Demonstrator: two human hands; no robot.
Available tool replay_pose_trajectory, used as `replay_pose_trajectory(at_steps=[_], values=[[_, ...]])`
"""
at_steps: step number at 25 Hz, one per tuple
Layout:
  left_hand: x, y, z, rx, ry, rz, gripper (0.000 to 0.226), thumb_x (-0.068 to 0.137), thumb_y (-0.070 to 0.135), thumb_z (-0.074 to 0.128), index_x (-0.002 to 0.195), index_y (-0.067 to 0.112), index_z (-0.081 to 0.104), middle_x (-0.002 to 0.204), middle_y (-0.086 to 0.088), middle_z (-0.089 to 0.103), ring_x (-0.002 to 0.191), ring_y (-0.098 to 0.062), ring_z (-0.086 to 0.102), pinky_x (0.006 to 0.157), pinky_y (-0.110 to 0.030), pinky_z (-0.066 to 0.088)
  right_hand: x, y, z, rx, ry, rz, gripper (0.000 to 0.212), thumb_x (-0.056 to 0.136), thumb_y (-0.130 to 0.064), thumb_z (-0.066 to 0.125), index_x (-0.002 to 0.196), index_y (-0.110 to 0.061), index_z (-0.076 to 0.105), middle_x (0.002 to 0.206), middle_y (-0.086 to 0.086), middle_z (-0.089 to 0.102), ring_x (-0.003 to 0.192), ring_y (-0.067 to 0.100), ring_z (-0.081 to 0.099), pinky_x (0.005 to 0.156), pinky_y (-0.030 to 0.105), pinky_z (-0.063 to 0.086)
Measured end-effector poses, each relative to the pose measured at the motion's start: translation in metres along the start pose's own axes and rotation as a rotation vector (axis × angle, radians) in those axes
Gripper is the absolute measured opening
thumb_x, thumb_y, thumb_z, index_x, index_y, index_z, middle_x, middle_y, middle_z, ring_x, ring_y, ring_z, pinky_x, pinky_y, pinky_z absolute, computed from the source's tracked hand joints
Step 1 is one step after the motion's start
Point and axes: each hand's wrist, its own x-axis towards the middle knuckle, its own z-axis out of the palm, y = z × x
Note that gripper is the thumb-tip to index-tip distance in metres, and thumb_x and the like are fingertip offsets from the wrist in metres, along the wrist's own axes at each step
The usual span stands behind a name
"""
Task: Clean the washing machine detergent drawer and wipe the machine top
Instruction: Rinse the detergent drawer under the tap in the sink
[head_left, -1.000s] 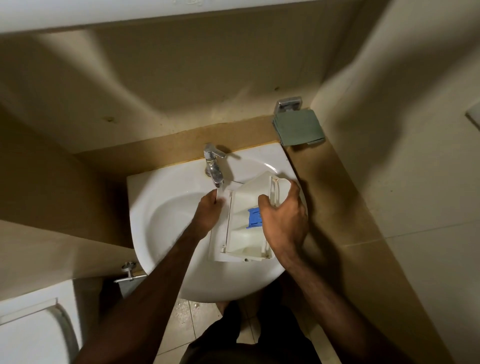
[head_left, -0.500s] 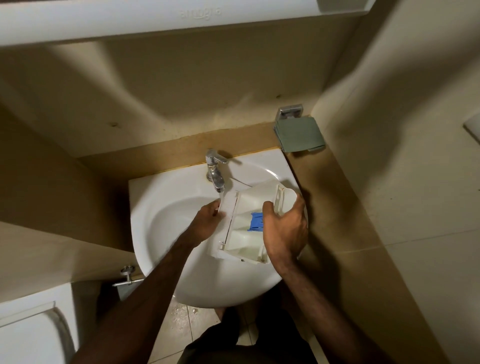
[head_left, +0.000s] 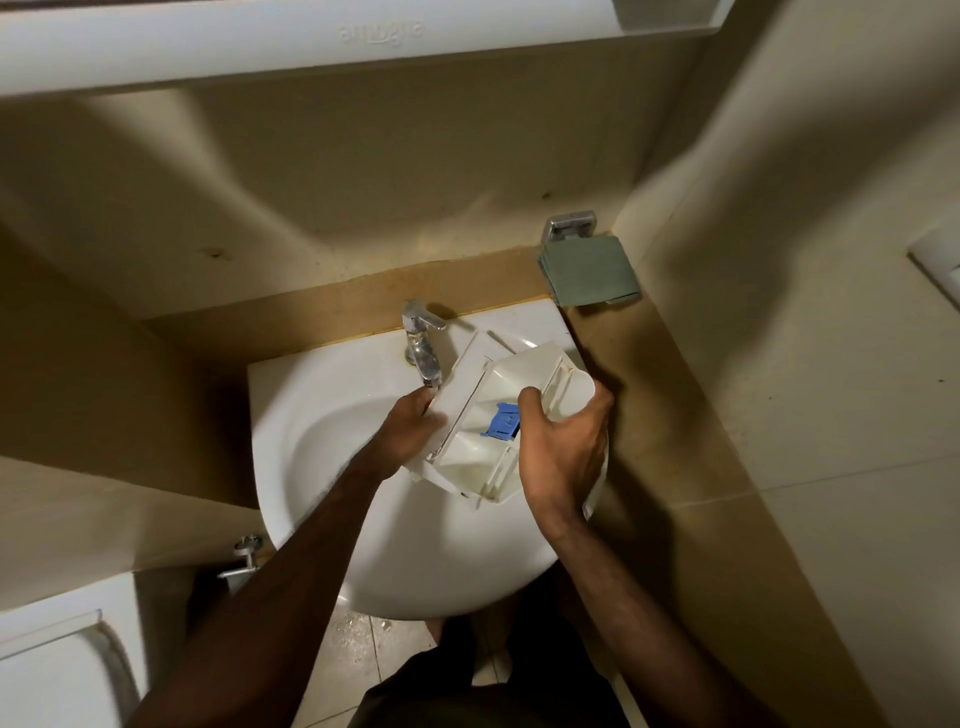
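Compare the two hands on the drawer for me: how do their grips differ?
The left hand holds the detergent drawer at its front panel end, just below the faucet; the right hand grips the opposite end, over the sink rim. The left hand's fingers lie behind the panel; the right hand's thumb hooks over the drawer's top by the blue insert. Both grip it over the basin.

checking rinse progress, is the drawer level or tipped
Tipped: both hands hold the drawer slanted over the sink, front panel near the tap.
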Motion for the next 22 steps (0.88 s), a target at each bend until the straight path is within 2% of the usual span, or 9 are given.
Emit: replay_pose_trajectory(at_steps=[2,5,8,11,13,17,19,20,22], values=[[-0.004,-0.008,-0.004,-0.031,-0.006,0.039,0.016,0.101,0.013,0.061,0.099,0.028,0.066,0.094,0.004,0.071,0.086,-0.016,0.064,0.075,-0.028,0.048,0.008,0.004,0.0,0.023,0.011,0.032,0.062,0.079,-0.044,0.078,0.131,-0.025,0.05,0.116,-0.008,0.067,0.101,0.016,0.069,0.086,0.043,0.061],[0.0,-0.02,0.002,0.222,0.202,0.07,0.034,0.101,0.043,0.063,0.07,0.028,0.059,0.07,-0.001,0.065,0.071,-0.022,0.056,0.069,-0.034,0.044,0.011,0.01,0.001,0.058,0.003,0.082,0.06,0.08,-0.044,0.077,0.13,-0.024,0.049,0.115,-0.006,0.069,0.099,0.018,0.071,0.082,0.039,0.062],[0.005,-0.015,0.003,0.168,0.252,0.032,0.038,0.094,0.056,0.067,0.077,0.022,0.073,0.069,0.0,0.071,0.069,-0.021,0.062,0.07,-0.033,0.05,0.012,0.015,0.003,0.086,-0.003,0.092,0.06,0.081,-0.045,0.078,0.129,-0.025,0.048,0.114,-0.005,0.069,0.095,0.017,0.073,0.076,0.039,0.065],[-0.001,-0.015,-0.007,-0.276,0.141,-0.044,0.019,0.089,0.03,0.081,0.103,0.017,0.079,0.092,-0.006,0.08,0.076,-0.015,0.068,0.071,-0.026,0.056,0.022,0.015,-0.001,0.148,0.042,0.127,0.056,0.085,-0.039,0.08,0.127,-0.022,0.048,0.109,-0.003,0.069,0.09,0.014,0.073,0.068,0.033,0.064],[-0.011,-0.025,-0.01,-0.587,0.112,-0.158,0.022,0.089,0.02,0.081,0.11,0.014,0.078,0.1,-0.013,0.079,0.083,-0.022,0.069,0.083,-0.035,0.06,0.027,0.013,-0.005,0.216,0.058,0.145,0.054,0.086,-0.035,0.081,0.125,-0.02,0.049,0.105,-0.004,0.07,0.088,0.013,0.073,0.068,0.029,0.062],[-0.017,-0.032,-0.003,-0.687,0.213,-0.159,0.01,0.093,0.015,0.075,0.101,0.01,0.079,0.087,-0.008,0.079,0.073,-0.019,0.074,0.072,-0.033,0.063,0.024,0.009,0.0,0.18,-0.014,0.157,0.062,0.085,-0.045,0.082,0.13,-0.021,0.047,0.122,0.002,0.068,0.11,0.024,0.07,0.086,0.038,0.06],[-0.011,-0.025,-0.001,-0.697,0.229,-0.164,0.012,0.093,0.017,0.076,0.102,0.009,0.079,0.085,-0.007,0.08,0.071,-0.018,0.075,0.068,-0.031,0.064,0.016,0.008,-0.002,-0.056,-0.003,0.005,0.087,0.093,-0.055,0.07,0.156,-0.012,0.029,0.155,0.013,0.046,0.141,0.03,0.049,0.107,0.041,0.048],[-0.007,-0.023,0.0,-0.696,0.223,-0.168,0.013,0.093,0.018,0.076,0.103,0.009,0.079,0.084,-0.006,0.08,0.07,-0.019,0.075,0.067,-0.032,0.064,0.013,0.007,-0.007,-0.231,0.021,-0.196,0.094,0.096,-0.061,0.061,0.163,-0.009,0.019,0.166,0.016,0.03,0.152,0.031,0.033,0.12,0.046,0.036],[0.001,-0.018,-0.001,-0.669,0.206,-0.176,0.014,0.093,0.017,0.076,0.104,0.008,0.078,0.084,-0.007,0.079,0.071,-0.021,0.073,0.066,-0.033,0.065,0.014,0.012,-0.019,-0.495,-0.041,-0.786,0.09,0.098,-0.067,0.049,0.164,-0.012,0.025,0.171,0.015,0.02,0.159,0.032,0.017,0.128,0.058,0.01]])
